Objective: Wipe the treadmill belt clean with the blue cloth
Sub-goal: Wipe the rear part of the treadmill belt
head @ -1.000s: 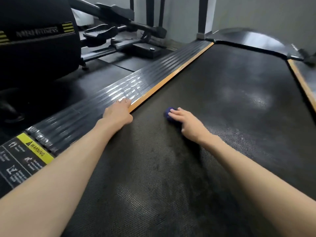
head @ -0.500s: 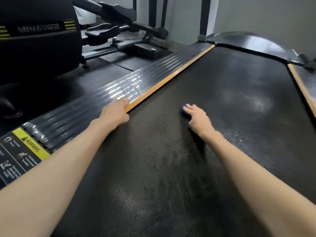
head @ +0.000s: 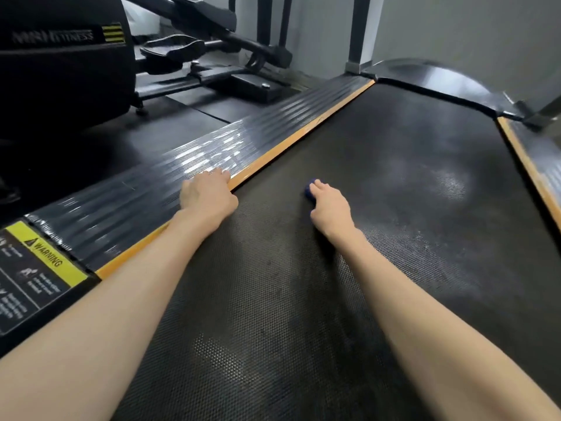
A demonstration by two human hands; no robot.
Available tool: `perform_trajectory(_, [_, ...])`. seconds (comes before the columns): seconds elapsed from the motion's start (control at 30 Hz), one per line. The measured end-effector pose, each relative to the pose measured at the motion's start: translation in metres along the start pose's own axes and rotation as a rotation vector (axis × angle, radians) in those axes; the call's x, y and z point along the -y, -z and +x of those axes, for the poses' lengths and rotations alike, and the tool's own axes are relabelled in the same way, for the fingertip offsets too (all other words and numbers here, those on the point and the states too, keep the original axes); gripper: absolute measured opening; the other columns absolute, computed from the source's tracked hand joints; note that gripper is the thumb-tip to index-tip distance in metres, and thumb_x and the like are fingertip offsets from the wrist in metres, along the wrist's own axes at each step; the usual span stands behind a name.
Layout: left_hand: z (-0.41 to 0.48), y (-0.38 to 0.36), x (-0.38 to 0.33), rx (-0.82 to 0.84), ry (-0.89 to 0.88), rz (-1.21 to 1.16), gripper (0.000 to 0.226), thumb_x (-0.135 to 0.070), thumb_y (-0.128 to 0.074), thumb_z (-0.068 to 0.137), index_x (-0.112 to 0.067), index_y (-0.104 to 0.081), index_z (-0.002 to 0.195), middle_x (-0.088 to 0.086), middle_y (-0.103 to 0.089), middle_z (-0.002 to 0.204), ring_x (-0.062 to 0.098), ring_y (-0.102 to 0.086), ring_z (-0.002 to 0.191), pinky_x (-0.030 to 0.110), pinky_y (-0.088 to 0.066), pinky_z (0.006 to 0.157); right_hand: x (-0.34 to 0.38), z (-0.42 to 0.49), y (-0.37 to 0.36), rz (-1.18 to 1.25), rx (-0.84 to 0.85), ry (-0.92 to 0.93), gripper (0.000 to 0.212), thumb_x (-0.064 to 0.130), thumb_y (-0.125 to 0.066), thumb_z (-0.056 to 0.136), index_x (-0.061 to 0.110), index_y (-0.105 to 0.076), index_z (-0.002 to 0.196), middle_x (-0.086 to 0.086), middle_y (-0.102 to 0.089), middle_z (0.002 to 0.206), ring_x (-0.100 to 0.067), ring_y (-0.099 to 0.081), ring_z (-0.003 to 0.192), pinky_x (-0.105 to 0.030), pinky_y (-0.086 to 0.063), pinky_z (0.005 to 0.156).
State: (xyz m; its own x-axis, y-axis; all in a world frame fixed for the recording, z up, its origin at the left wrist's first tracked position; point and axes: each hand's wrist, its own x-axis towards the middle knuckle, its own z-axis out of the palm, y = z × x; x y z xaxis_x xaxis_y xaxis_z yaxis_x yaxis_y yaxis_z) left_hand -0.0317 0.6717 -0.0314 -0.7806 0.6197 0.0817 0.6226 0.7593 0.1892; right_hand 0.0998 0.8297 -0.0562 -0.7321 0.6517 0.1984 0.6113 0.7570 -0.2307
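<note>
The black textured treadmill belt (head: 394, 208) fills most of the view, with pale dusty patches toward its far right. My right hand (head: 329, 205) lies on the belt near its left-middle and grips a small bunched blue cloth (head: 310, 189), of which only a bit shows past the fingers. My left hand (head: 206, 196) rests flat, fingers straight, on the ribbed side rail (head: 130, 205) at the orange strip bordering the belt.
An orange strip (head: 303, 138) edges the belt on the left, another orange strip (head: 528, 165) on the right. A yellow warning label (head: 45, 256) sits on the near left rail. A black exercise machine (head: 60, 62) stands to the left. The curved motor cover (head: 440, 80) closes the far end.
My right hand with the cloth slid right along the belt, then back a little to the left. My left hand stayed on the rail.
</note>
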Motion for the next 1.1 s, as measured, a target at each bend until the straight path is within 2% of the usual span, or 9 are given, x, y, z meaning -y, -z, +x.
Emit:
perform_trajectory(0.07, [-0.002,-0.003,-0.004,-0.039,0.001,-0.002,0.041,-0.006,-0.043,0.083,-0.013,-0.049,0.122,0.007,-0.050,0.127,0.028,-0.044,0.118,0.040,-0.031,0.097,0.028,-0.016,-0.007,0.078,0.072,0.184,0.046,-0.006,-0.047,0.077,0.004,-0.054,0.121,-0.009,-0.049,0.136,-0.028,-0.044,0.126,-0.035,-0.039,0.100])
perform_trajectory(0.17, [-0.002,-0.002,-0.003,-0.041,0.000,-0.025,0.046,-0.004,-0.041,0.084,-0.013,-0.046,0.128,0.008,-0.047,0.131,0.028,-0.042,0.121,0.042,-0.030,0.098,0.026,-0.044,-0.007,0.212,0.143,0.368,0.061,-0.011,-0.046,0.080,0.006,-0.045,0.138,-0.007,-0.037,0.149,-0.021,-0.031,0.138,-0.022,-0.019,0.111])
perform_trajectory(0.33, [-0.003,0.007,0.005,0.065,-0.037,-0.032,0.052,0.000,-0.040,0.085,-0.015,-0.039,0.135,0.005,-0.042,0.136,0.026,-0.040,0.123,0.039,-0.031,0.097,-0.058,-0.012,0.013,-0.030,0.008,-0.105,0.053,-0.005,-0.049,0.083,0.004,-0.047,0.135,-0.009,-0.037,0.149,-0.028,-0.032,0.136,-0.028,-0.025,0.106])
perform_trajectory(0.4, [-0.003,0.007,0.004,0.070,-0.057,0.002,0.053,0.000,-0.042,0.085,-0.016,-0.037,0.136,0.003,-0.041,0.136,0.024,-0.039,0.123,0.039,-0.032,0.097,-0.040,-0.009,0.012,-0.063,-0.030,-0.145,0.045,-0.003,-0.047,0.083,0.001,-0.049,0.128,-0.010,-0.041,0.145,-0.029,-0.036,0.131,-0.033,-0.033,0.100])
perform_trajectory(0.6, [-0.003,0.007,-0.011,0.014,0.005,0.079,0.037,-0.003,-0.045,0.084,-0.007,-0.051,0.121,0.013,-0.053,0.122,0.030,-0.051,0.112,0.038,-0.040,0.091,0.037,-0.052,-0.010,0.176,0.169,0.394,0.066,-0.014,-0.043,0.078,0.006,-0.042,0.141,-0.004,-0.034,0.151,-0.021,-0.026,0.140,-0.023,-0.018,0.111])
perform_trajectory(0.87, [0.000,0.010,-0.020,0.060,0.041,0.107,0.038,-0.005,-0.050,0.085,-0.004,-0.051,0.123,0.015,-0.053,0.123,0.032,-0.051,0.113,0.038,-0.045,0.084,-0.126,-0.051,0.048,-0.073,-0.038,-0.531,0.042,-0.001,-0.048,0.085,0.004,-0.054,0.126,-0.013,-0.045,0.141,-0.033,-0.041,0.127,-0.036,-0.037,0.098])
perform_trajectory(0.93, [0.003,0.007,-0.024,0.041,0.043,0.134,0.039,-0.006,-0.047,0.087,-0.004,-0.049,0.126,0.016,-0.051,0.127,0.033,-0.049,0.116,0.039,-0.045,0.087,-0.083,-0.035,0.029,-0.025,-0.072,-0.399,0.036,0.001,-0.047,0.083,0.005,-0.056,0.118,-0.010,-0.049,0.136,-0.033,-0.045,0.123,-0.037,-0.042,0.095])
perform_trajectory(1.0, [0.004,0.004,-0.028,0.018,0.040,0.183,0.036,-0.005,-0.044,0.089,-0.003,-0.050,0.125,0.016,-0.053,0.125,0.032,-0.052,0.114,0.037,-0.045,0.085,-0.024,-0.032,0.001,0.046,-0.016,-0.055,0.043,-0.002,-0.047,0.079,0.005,-0.055,0.121,-0.008,-0.048,0.138,-0.029,-0.044,0.126,-0.034,-0.040,0.098])
perform_trajectory(1.1, [0.008,0.006,-0.030,0.011,0.008,0.247,0.032,-0.003,-0.045,0.090,-0.003,-0.052,0.121,0.014,-0.056,0.121,0.030,-0.055,0.112,0.034,-0.045,0.083,0.000,-0.045,-0.002,0.170,0.101,0.225,0.060,-0.010,-0.046,0.080,0.006,-0.046,0.138,-0.007,-0.037,0.149,-0.021,-0.032,0.138,-0.021,-0.020,0.109])
